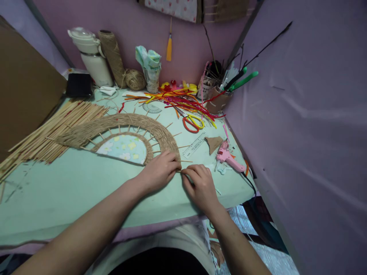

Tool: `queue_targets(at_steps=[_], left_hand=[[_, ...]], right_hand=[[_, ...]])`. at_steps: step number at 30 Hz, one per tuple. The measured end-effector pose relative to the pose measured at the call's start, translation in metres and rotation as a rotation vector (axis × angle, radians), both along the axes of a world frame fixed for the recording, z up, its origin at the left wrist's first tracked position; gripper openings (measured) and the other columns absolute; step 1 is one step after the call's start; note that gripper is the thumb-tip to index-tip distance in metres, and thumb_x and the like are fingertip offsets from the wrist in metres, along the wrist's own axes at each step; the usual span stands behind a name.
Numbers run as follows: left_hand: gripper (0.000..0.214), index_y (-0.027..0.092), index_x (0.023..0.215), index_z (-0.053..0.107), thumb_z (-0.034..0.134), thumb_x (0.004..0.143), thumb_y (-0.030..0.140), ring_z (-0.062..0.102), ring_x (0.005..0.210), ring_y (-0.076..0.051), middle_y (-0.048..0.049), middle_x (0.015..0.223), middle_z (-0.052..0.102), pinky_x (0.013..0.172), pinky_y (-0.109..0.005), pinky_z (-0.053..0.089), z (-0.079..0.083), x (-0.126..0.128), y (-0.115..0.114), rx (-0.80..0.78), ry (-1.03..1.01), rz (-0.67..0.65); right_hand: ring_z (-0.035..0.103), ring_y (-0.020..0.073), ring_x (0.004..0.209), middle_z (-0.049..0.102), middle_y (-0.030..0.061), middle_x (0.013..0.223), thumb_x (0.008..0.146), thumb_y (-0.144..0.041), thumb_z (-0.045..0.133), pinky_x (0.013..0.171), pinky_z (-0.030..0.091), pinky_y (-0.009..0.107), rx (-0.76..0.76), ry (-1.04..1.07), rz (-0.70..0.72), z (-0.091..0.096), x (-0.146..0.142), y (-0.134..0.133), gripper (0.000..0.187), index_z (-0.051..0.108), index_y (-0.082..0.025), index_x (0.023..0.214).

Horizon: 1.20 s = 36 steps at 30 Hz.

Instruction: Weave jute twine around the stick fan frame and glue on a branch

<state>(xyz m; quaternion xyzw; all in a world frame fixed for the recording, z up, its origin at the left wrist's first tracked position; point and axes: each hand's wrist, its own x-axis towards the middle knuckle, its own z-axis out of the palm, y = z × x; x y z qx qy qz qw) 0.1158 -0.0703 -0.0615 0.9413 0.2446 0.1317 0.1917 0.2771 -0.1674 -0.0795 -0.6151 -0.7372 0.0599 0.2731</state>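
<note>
Near the front edge of the mint tabletop (71, 191), toward its right corner, left hand (159, 172) laid over the right foot of the woven arch (126, 126), fingers bent down and clamped on the outermost coil. Just beside it, fingertips almost touching, right hand (200, 187) with thumb and forefinger pinched on a short twine end (181, 170) coming off that same foot; other fingers curled under. Arch flat across the middle of the tabletop, thin sticks poking through its bands, a floral fabric half-circle (123, 147) inside its inner curve. Along the left edge, a loose bundle of sticks (48, 133), touching the arch's left foot. By the right edge, a pink glue gun (229, 158), a clear ruler (195, 145) and a cardboard scrap (214, 143). Further back, scissors (193, 123) under a tangle of coloured strips (177, 101). At the back edge, a cream flask (91, 57), a twine cone (113, 57) and a twine ball (135, 79).
</note>
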Motion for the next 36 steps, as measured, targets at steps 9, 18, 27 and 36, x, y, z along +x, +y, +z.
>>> queue_targets(at_steps=[9,18,27,36], left_hand=[[0.02,0.019,0.093,0.066,0.046,0.088,0.018,0.046,0.091,-0.021,-0.0065,0.089,0.056,0.076,-0.033,0.041,-0.002,-0.001,0.0,-0.008,-0.014,0.016],[0.022,0.018,0.098,0.065,0.044,0.089,0.018,0.047,0.092,-0.022,-0.0074,0.093,0.057,0.076,-0.033,0.041,-0.004,0.0,0.0,0.009,-0.004,0.023],[0.022,0.017,0.1,0.063,0.044,0.09,0.019,0.048,0.092,-0.022,-0.0072,0.092,0.058,0.078,-0.034,0.042,-0.006,0.0,-0.001,0.002,-0.024,0.032],[0.019,0.018,0.097,0.06,0.043,0.089,0.017,0.049,0.093,-0.021,-0.0069,0.092,0.058,0.079,-0.035,0.042,-0.006,0.0,-0.002,-0.032,-0.052,0.068]], right_hand=[[0.051,0.0209,0.088,0.064,0.0061,0.092,0.089,-0.019,0.052,0.075,0.038,0.036,0.011,-0.041,0.024,-0.003,-0.002,0.002,0.014,0.063,-0.019,0.098],[0.051,0.0213,0.088,0.064,0.0065,0.091,0.088,-0.017,0.052,0.077,0.04,0.037,0.0,-0.036,0.041,-0.003,-0.002,0.005,0.013,0.062,-0.019,0.095],[0.054,0.0209,0.09,0.063,0.0057,0.095,0.088,-0.013,0.049,0.079,0.042,0.037,-0.002,0.154,0.023,-0.007,0.002,-0.001,0.021,0.053,-0.02,0.108],[0.054,0.0214,0.094,0.059,0.0071,0.098,0.084,-0.012,0.05,0.082,0.044,0.038,0.025,0.234,-0.012,-0.011,0.001,-0.001,0.024,0.047,-0.02,0.106]])
